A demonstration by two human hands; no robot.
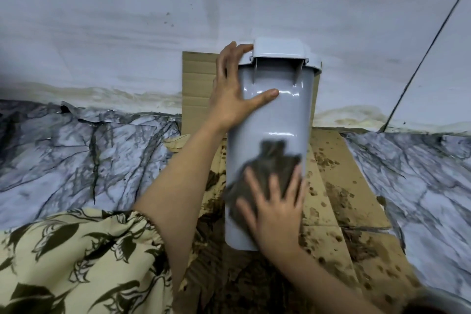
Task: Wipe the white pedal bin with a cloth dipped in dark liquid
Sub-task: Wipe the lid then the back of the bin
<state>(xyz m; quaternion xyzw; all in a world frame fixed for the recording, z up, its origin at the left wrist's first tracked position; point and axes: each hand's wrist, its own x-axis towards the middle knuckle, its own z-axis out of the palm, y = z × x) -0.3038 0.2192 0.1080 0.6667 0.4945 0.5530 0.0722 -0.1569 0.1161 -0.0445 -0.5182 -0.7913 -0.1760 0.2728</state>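
Left hand [230, 95] braces the white pedal bin [270, 115], fingers spread wide; right hand [274, 208] presses the dark cloth [265, 173] flat-fingered. Stained cardboard [339, 186] lies beneath, marble-patterned floor [76, 155] around.

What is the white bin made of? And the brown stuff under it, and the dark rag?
The bin looks like smooth glossy plastic: light glints off it. The brown sheet underneath looks like cardboard, matte, creased and stained with dark splashes. The rag under the right hand seems soft cloth, but it is blurred.
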